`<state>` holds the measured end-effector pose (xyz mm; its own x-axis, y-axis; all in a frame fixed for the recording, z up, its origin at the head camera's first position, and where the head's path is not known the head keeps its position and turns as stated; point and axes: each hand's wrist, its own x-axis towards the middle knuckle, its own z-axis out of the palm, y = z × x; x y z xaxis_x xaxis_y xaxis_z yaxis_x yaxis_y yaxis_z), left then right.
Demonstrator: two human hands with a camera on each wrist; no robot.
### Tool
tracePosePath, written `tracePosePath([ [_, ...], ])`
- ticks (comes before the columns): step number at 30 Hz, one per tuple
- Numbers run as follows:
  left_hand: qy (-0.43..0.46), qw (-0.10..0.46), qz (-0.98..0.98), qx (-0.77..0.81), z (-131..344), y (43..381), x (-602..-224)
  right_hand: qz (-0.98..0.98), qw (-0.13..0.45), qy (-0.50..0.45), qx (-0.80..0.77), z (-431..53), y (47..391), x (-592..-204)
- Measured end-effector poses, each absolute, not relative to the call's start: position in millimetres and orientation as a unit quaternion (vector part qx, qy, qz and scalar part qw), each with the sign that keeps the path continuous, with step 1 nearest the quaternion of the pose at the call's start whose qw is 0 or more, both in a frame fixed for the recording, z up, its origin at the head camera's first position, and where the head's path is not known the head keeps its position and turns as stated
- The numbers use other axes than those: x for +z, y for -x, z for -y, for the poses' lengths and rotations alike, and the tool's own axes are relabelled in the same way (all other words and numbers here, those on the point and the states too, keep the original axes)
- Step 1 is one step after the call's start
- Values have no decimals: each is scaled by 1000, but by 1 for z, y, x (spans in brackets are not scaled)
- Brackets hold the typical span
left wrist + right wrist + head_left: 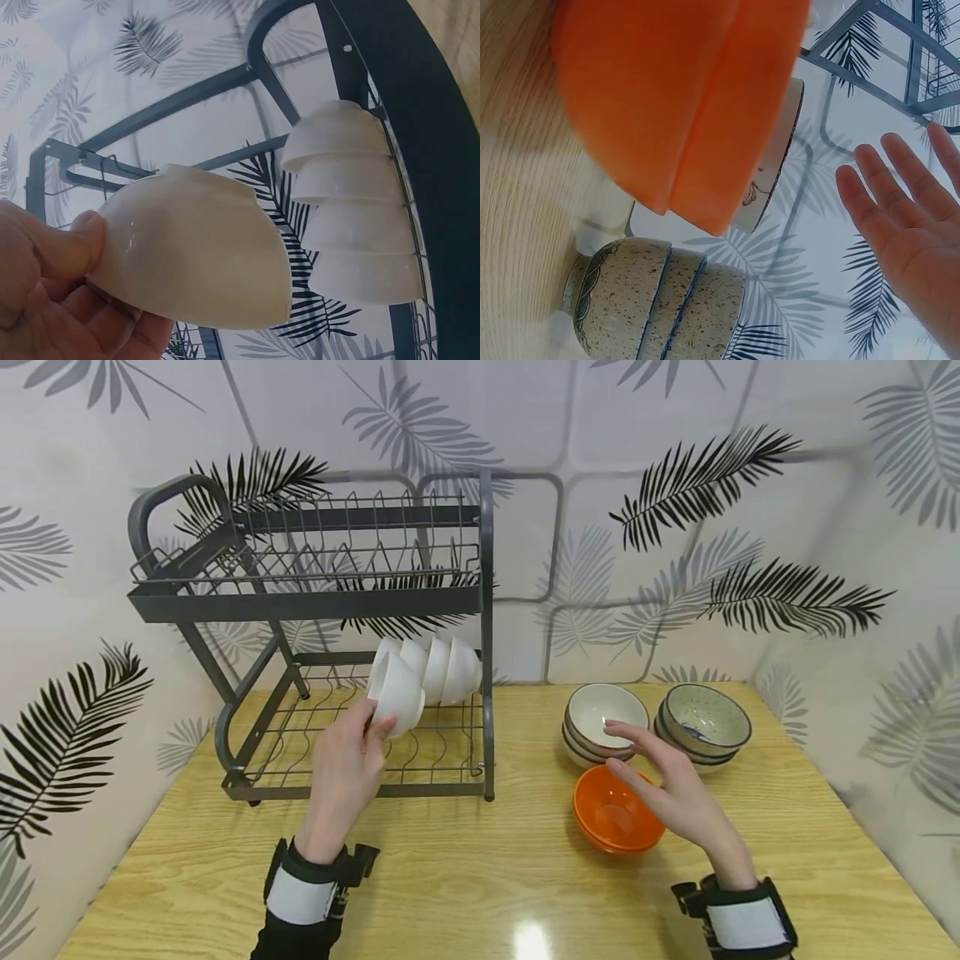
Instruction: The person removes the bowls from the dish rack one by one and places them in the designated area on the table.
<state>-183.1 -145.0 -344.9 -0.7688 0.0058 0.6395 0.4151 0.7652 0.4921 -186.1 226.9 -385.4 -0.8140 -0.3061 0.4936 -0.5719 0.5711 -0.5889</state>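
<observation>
My left hand point(347, 768) pinches a white bowl point(400, 695) by its rim, thumb on one side and fingers on the other. The bowl is tilted on its side at the front of the dish rack's lower shelf. Just behind it, several white bowls point(358, 217) stand on edge in a row along that shelf's right part. My right hand point(686, 797) hovers over the orange bowls point(617, 814) with its fingers spread and nothing in them. In the right wrist view its palm and straight fingers point(900, 191) show apart from the orange bowls.
A dark two-tier dish rack point(303, 607) stands on the wooden table point(450, 868) at the left, its upper tier bare. Behind the orange bowls are a stack of cream bowls point(606, 714) and a stack of speckled bowls point(705, 718). A patterned wall closes off the back.
</observation>
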Motion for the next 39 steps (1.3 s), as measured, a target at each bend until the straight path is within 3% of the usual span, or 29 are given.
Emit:
tracePosePath([
  [16, 224, 331, 870, -287, 119, 158, -363, 853, 199, -286, 389, -217, 181, -381],
  [26, 297, 351, 848, -265, 105, 153, -366, 811, 222, -356, 407, -201, 171, -374],
  [33, 339, 339, 844, -239, 96, 152, -369, 818, 195, -362, 402, -189, 163, -369],
  [39, 359, 312, 854, -209, 87, 147, -369, 796, 227, -392, 402, -177, 159, -370],
])
